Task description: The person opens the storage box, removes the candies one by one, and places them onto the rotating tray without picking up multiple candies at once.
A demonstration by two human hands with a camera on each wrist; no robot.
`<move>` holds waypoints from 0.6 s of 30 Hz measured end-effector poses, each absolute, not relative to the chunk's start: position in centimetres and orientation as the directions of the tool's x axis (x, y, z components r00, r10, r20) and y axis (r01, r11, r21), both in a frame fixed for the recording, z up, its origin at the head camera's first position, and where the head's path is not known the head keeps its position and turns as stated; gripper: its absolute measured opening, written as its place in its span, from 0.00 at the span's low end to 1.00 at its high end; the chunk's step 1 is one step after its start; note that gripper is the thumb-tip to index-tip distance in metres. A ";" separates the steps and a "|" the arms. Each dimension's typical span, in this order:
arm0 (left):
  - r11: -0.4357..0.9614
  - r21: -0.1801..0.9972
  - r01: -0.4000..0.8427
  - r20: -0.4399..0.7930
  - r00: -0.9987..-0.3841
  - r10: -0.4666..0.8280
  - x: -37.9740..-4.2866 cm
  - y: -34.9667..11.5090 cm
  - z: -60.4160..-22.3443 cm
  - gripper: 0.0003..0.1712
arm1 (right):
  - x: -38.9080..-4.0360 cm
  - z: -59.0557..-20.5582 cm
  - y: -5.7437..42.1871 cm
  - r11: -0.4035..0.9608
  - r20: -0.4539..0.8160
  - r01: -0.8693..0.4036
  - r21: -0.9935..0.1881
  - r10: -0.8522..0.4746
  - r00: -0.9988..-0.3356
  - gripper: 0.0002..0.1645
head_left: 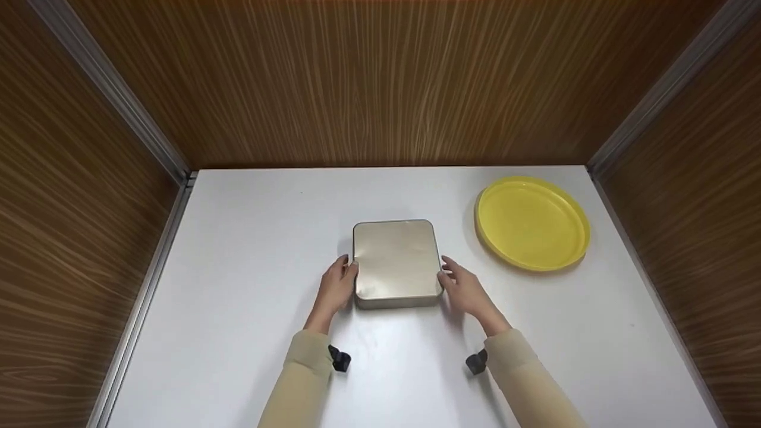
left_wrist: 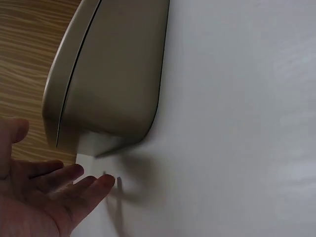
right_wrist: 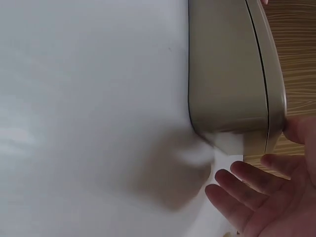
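A square, pale-gold metal tin (head_left: 397, 259) with rounded corners sits on the white table, its lid closed; the thin lid seam runs along its side in both wrist views. At the tin's left side is my left hand (head_left: 336, 288), its fingers spread and loosely bent, with the thumb beside the lid edge. On the other side, my right hand (head_left: 467, 291) has its thumb tip at the lid's edge in the right wrist view. Its other fingers (right_wrist: 252, 180) reach out loosely, apart from the tin wall. Neither hand curls round the tin.
A round yellow plate (head_left: 535, 226) with a raised rim lies at the back right of the white table (head_left: 250, 249). Wood-grain panels (head_left: 380, 83) stand behind and at both sides, with grey metal rails along the corners. A dark wrist camera hangs at each sleeve.
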State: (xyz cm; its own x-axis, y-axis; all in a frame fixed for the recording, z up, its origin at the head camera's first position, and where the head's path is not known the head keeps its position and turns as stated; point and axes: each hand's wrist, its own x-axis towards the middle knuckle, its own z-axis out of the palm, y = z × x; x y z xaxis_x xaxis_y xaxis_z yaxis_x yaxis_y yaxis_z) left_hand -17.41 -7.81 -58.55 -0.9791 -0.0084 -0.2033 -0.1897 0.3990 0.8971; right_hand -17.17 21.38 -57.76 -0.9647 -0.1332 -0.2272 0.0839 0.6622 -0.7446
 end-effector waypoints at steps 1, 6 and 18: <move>0.388 0.902 -0.190 -0.207 -0.978 0.002 -17.4 -7.6 -58.5 0.34 | -17.2 -57.7 21.2 0.650 -0.234 0.093 -0.754 -0.134 -0.963 0.33; 0.357 0.908 -0.218 -0.245 -0.969 0.031 -17.3 -6.8 -58.5 0.35 | -17.4 -57.6 20.8 0.637 -0.257 0.117 -0.762 -0.132 -0.957 0.31; 0.392 0.907 -0.155 -0.219 -0.968 0.125 -16.9 -6.3 -59.0 0.42 | -17.3 -57.2 21.3 0.640 -0.267 0.139 -0.756 -0.108 -0.958 0.31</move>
